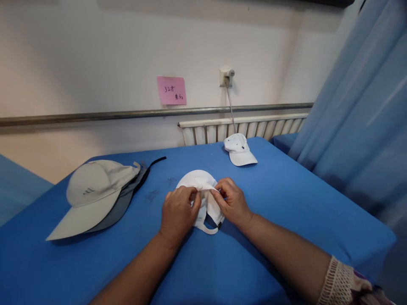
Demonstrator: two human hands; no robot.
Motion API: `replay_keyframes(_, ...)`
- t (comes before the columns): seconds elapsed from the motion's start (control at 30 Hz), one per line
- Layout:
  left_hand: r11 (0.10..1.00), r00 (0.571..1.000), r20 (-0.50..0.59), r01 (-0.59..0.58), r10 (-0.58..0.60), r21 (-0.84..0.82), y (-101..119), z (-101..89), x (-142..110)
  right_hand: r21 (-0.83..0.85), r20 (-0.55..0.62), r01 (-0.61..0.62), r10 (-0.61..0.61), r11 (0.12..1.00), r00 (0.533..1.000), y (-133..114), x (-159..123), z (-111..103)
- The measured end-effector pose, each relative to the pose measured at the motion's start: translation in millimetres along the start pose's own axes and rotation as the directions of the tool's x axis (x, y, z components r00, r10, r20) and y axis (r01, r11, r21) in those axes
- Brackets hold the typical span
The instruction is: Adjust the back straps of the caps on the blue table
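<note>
A white baseball cap [199, 178] lies on the blue-covered table [248, 262], its brim toward the wall and its back strap with a dark buckle toward me. My left hand [179, 209] pinches the cap's fabric on the left of the crown between thumb and fingers. On the right side, my right hand [231, 200] pinches the same fabric, a short gap from the left. Part of the crown is hidden behind my fingers.
Stacked caps, a light grey one [92, 186] over darker ones [117, 212], lie at the left. Another white cap [240, 149] sits near the far edge. Behind are a metal rail [127, 115], a radiator [248, 127], a plugged socket [224, 79] and a pink note [171, 90]. A blue curtain [356, 118] hangs right.
</note>
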State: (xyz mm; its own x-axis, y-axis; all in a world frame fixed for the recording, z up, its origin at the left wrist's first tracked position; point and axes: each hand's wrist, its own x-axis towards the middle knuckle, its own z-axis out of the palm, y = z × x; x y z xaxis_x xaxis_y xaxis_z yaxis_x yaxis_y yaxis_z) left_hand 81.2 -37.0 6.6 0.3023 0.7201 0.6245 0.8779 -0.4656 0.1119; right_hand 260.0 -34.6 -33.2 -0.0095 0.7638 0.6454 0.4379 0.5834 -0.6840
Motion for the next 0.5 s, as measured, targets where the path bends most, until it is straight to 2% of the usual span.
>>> replay_keyframes(0.27, 0.998, 0.998, 0.049, 0.035, -0.032, -0.047, -2.2, -7.4, 0.5, 0.006, 0.015, -0.012, 0.012, 1.000, 1.000, 3.5, 1.3, -0.4)
replay_keyframes(0.37, 1.000, 0.999, -0.014, 0.029, -0.029, -0.012, -2.8, -5.1, -2.6, 0.018, 0.003, 0.021, -0.021, 1.000, 1.000, 1.7, 2.1, -0.1)
replay_keyframes(0.5, 0.995, 0.989, -0.138, -0.040, 0.052, 0.092, -4.1, 4.0, -1.9, 0.047, -0.005, 0.070, -0.069, 0.996, 0.998, -1.3, 2.8, 1.0)
